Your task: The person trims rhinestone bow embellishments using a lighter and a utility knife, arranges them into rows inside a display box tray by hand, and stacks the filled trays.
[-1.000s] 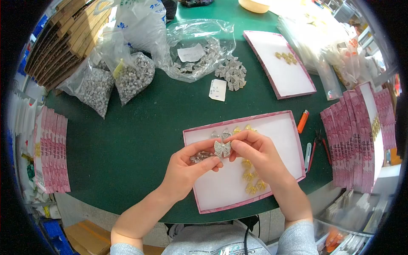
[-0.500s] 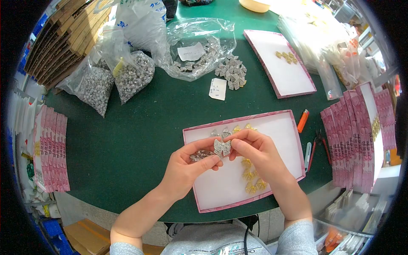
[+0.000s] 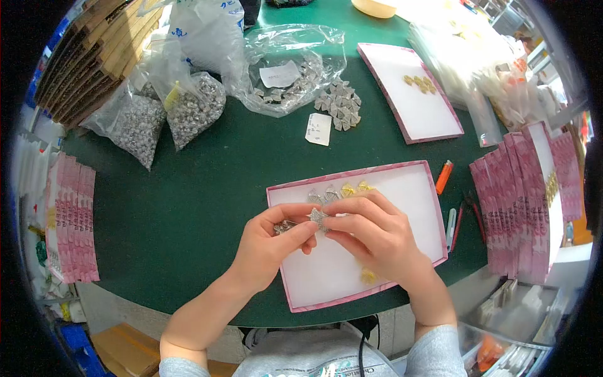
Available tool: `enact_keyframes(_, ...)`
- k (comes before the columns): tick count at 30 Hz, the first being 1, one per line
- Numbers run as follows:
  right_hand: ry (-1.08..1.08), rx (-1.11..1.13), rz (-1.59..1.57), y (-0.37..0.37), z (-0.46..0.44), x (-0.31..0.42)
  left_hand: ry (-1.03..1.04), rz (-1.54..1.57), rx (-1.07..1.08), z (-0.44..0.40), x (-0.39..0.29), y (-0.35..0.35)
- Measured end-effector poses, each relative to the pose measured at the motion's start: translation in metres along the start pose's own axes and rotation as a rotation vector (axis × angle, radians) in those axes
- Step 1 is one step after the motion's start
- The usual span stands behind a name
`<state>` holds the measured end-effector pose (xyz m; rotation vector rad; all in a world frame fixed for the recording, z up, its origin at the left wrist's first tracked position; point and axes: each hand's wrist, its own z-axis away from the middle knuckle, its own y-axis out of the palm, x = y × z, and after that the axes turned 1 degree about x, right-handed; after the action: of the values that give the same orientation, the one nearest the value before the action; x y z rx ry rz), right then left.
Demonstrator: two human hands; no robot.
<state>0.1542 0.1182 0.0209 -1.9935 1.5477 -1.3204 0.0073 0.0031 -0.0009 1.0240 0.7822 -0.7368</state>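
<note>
A silver rhinestone bow-shaped ornament [image 3: 318, 217] is pinched between the fingertips of both hands, partly covered by them. My left hand [image 3: 260, 248] is closed and also cradles more silver pieces [image 3: 284, 227] in its curled fingers. My right hand [image 3: 380, 235] grips the ornament from the right, its fingers bent over. Both hands hover above a shallow white tray with a pink rim [image 3: 314, 283]. Along its far side lie silver ornaments [image 3: 316, 196] and gold ornaments [image 3: 349, 189]. Another gold ornament [image 3: 368, 276] shows below my right hand, which hides part of the tray.
Behind the tray are a pile of silver pieces [image 3: 339, 107], a paper tag [image 3: 318, 129] and an open plastic bag [image 3: 295, 44]. Filled bags [image 3: 135, 129] stand left. An orange lighter [image 3: 444, 177], pliers [image 3: 475, 217] and stacked pink boxes [image 3: 512, 207] are at the right.
My right hand has moved left and its fingers have closed over the ornament, which now shows less of its bow shape. More gold ornaments are hidden beneath that hand.
</note>
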Motion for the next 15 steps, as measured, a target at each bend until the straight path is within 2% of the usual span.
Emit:
enact_keyframes(4,-0.018,0.001,0.107,-0.006,0.001,0.004,-0.025,0.076,0.009,0.0,-0.001,0.001)
enact_keyframes(6,0.085,-0.063,0.072,-0.011,0.005,0.001,-0.061,0.157,-0.017,0.002,-0.009,0.001)
enact_keyframes(8,0.204,-0.132,0.04,-0.015,0.012,-0.003,-0.059,0.311,0.055,0.003,-0.012,-0.011)
enact_keyframes(11,0.439,-0.122,-0.132,-0.012,0.029,-0.003,-0.109,0.537,0.052,0.005,-0.015,-0.02)
enact_keyframes(13,0.451,-0.046,-0.103,-0.006,0.036,-0.002,-0.187,0.716,0.046,0.006,-0.019,-0.024)
enact_keyframes(15,0.42,0.002,-0.036,-0.001,0.039,-0.002,-0.211,0.682,-0.058,0.01,-0.027,-0.018)
